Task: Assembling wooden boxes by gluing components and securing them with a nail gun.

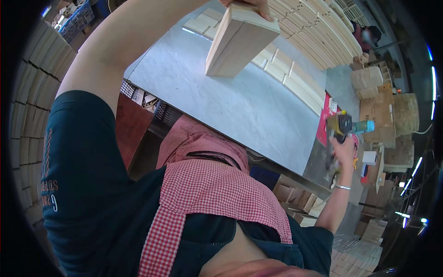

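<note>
My left hand [253, 5] reaches up to the top edge and grips a pale wooden box-shaped piece [237, 44] by its upper end, holding it tilted above the grey worktable [217, 101]. My right hand [343, 150], with a bangle on the wrist, is out past the table's right end and is closed around the handle of a yellow, black and teal power nailer [342, 124]. A red checked apron [207, 184] over a dark shirt fills the lower middle of the picture.
Rows of flat wooden pieces [295, 78] lie along the table's far side, with long stacks of slats [318, 27] behind. Wooden stacks [376, 106] stand at right and blocks [32, 74] at left. Another person [367, 37] is at top right. Crates [138, 94] sit below the table.
</note>
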`<state>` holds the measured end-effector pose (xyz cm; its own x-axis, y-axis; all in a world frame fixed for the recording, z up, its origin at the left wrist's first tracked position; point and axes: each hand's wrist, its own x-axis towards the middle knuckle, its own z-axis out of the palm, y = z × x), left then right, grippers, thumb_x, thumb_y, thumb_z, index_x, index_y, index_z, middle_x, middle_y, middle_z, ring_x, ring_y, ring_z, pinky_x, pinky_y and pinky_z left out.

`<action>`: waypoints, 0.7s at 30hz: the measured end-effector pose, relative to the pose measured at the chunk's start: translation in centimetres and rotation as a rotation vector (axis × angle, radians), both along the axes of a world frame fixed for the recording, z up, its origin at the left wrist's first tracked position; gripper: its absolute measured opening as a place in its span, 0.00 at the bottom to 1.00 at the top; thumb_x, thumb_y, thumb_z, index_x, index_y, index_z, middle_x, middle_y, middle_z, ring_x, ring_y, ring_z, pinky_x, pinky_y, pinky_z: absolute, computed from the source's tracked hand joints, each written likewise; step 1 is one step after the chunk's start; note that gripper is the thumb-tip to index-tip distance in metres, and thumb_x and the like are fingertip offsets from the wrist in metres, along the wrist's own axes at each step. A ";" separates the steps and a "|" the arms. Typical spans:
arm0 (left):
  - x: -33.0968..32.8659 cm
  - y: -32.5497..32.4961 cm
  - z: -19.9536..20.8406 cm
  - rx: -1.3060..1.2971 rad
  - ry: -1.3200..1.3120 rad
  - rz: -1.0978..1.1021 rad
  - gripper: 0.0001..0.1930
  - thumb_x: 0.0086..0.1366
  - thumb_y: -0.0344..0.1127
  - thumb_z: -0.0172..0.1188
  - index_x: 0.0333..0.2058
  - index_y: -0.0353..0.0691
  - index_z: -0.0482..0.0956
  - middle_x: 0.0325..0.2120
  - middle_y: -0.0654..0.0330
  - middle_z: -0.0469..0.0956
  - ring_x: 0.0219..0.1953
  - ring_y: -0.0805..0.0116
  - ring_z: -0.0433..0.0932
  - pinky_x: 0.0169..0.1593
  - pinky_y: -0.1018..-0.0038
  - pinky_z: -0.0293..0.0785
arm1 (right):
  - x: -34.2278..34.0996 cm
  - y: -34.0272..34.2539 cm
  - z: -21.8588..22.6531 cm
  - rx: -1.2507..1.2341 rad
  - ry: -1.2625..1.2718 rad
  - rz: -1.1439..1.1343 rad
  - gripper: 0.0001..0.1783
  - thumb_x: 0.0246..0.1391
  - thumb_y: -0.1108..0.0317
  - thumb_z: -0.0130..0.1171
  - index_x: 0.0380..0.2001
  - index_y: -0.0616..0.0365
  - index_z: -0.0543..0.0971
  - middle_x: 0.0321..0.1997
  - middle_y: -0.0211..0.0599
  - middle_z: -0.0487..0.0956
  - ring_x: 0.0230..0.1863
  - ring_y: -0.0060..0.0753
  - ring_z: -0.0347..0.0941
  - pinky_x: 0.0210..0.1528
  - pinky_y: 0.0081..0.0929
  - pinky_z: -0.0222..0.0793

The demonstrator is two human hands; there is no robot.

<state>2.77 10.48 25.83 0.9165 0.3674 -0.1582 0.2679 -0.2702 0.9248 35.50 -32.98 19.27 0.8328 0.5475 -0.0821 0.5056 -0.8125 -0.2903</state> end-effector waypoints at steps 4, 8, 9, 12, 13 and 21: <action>1.1 -0.1 0.1 -0.015 0.004 -0.033 0.14 0.63 0.37 0.66 0.40 0.32 0.78 0.39 0.53 0.78 0.47 0.63 0.79 0.54 0.75 0.73 | -1.6 6.8 5.9 0.364 -0.102 0.537 0.25 0.44 0.70 0.72 0.48 0.66 0.79 0.42 0.48 0.84 0.41 0.41 0.81 0.44 0.33 0.78; 1.3 0.1 0.0 -0.029 0.019 -0.031 0.14 0.63 0.37 0.66 0.41 0.32 0.78 0.40 0.52 0.78 0.47 0.62 0.79 0.54 0.75 0.73 | -6.9 14.3 12.4 0.395 -0.040 0.679 0.35 0.41 0.68 0.78 0.54 0.62 0.77 0.49 0.48 0.83 0.48 0.46 0.81 0.50 0.34 0.80; 1.3 0.2 0.0 -0.031 0.024 -0.026 0.14 0.63 0.37 0.66 0.41 0.32 0.78 0.40 0.52 0.79 0.47 0.62 0.79 0.54 0.75 0.73 | -7.5 15.5 13.4 0.389 -0.010 0.692 0.36 0.40 0.66 0.80 0.55 0.61 0.77 0.49 0.49 0.83 0.49 0.47 0.81 0.50 0.34 0.80; 1.8 0.2 0.4 -0.036 0.029 -0.037 0.14 0.63 0.36 0.67 0.41 0.32 0.79 0.41 0.52 0.79 0.48 0.62 0.79 0.54 0.75 0.73 | -8.1 18.4 16.0 0.373 -0.122 0.859 0.36 0.41 0.64 0.80 0.55 0.59 0.78 0.49 0.49 0.83 0.49 0.45 0.82 0.51 0.33 0.81; 2.2 0.2 0.5 -0.039 0.030 -0.050 0.14 0.63 0.36 0.67 0.41 0.32 0.79 0.41 0.52 0.79 0.48 0.62 0.79 0.54 0.75 0.73 | -10.4 19.2 17.1 0.242 -0.149 0.723 0.33 0.43 0.58 0.79 0.52 0.61 0.80 0.42 0.45 0.85 0.36 0.37 0.80 0.37 0.27 0.76; 2.6 0.5 0.1 -0.073 0.055 -0.030 0.15 0.62 0.35 0.67 0.42 0.31 0.79 0.43 0.51 0.79 0.48 0.62 0.79 0.54 0.75 0.73 | -10.2 22.6 16.4 0.267 0.005 0.886 0.29 0.48 0.52 0.77 0.46 0.63 0.84 0.28 0.39 0.85 0.13 0.24 0.67 0.16 0.18 0.60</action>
<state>5.39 11.00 25.98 0.9161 0.3256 -0.2340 0.3118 -0.2116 0.9263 25.28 -10.38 35.63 0.1011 0.9855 0.1362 0.9087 -0.0358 -0.4159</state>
